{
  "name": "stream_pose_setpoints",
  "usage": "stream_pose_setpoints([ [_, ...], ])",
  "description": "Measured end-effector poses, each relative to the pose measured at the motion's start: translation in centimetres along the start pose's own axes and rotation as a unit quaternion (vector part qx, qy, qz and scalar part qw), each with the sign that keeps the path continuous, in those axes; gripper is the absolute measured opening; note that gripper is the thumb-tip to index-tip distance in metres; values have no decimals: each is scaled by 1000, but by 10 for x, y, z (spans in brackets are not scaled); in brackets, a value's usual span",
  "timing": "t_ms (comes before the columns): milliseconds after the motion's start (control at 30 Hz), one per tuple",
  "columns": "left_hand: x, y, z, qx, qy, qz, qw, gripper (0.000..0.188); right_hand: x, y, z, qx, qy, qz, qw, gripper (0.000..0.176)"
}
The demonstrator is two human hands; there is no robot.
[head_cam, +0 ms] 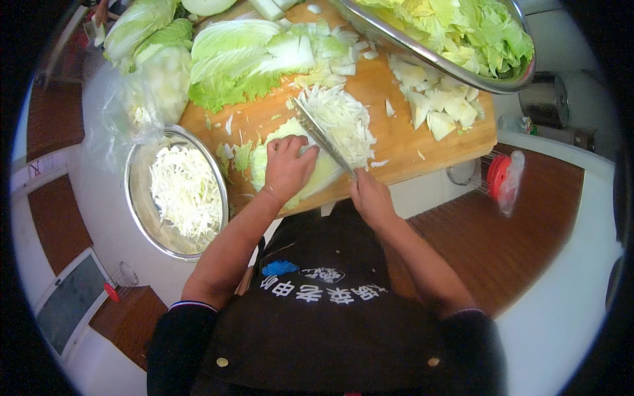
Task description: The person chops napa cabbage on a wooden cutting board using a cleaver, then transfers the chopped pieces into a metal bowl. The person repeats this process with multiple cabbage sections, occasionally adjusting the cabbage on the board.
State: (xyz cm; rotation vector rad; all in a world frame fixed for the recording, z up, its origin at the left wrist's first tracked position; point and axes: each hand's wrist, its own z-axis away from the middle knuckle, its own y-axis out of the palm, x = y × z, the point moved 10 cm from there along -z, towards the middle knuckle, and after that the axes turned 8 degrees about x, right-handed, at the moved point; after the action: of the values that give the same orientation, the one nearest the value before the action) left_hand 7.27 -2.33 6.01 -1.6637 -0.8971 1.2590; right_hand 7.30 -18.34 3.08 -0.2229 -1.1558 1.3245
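My right hand (371,198) is closed around the handle of a kitchen knife (324,139), its blade slanting up and left across the wooden cutting board (436,158). With curled fingers, my left hand (291,166) presses on a piece of napa cabbage (322,173) beside the blade; its fingertips are partly hidden. Finely shredded cabbage (342,121) lies heaped on the knife's other side. Beyond it are larger cabbage leaves (233,54) and cut squares of stalk. More cut pieces (441,106) lie on the board's right part.
At left, a steel bowl (128,193) holds shredded cabbage, with a clear plastic bag (116,119) behind it. A large steel basin (431,57) of leaf pieces overhangs the board's far right. Whole cabbages (141,27) sit at the far left. A red-ended wire stool (498,177) stands below at right.
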Motion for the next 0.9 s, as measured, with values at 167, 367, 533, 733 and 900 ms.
stream_pose_setpoints([
  [167, 0, -1, -2, 2, 7, -9, 1000, 17, 8, -10, 26, 55, 12, 18, 998, 23],
  [367, 1, 5, 2, 14, 9, 3, 1000, 16, 2, 23, -12, 35, 8, 35, 999, 19],
  [533, 3, -2, 1, -7, -3, 14, 1000, 16, 2, 3, 2, 0, -8, -20, 1000, 17],
  [733, 2, -3, 1, -6, -2, 12, 1000, 16, 19, -14, 26, 39, -4, 7, 999, 15],
  [900, 3, 0, 2, -12, 3, 24, 1000, 15, 10, 23, -9, 40, 12, 34, 999, 16],
])
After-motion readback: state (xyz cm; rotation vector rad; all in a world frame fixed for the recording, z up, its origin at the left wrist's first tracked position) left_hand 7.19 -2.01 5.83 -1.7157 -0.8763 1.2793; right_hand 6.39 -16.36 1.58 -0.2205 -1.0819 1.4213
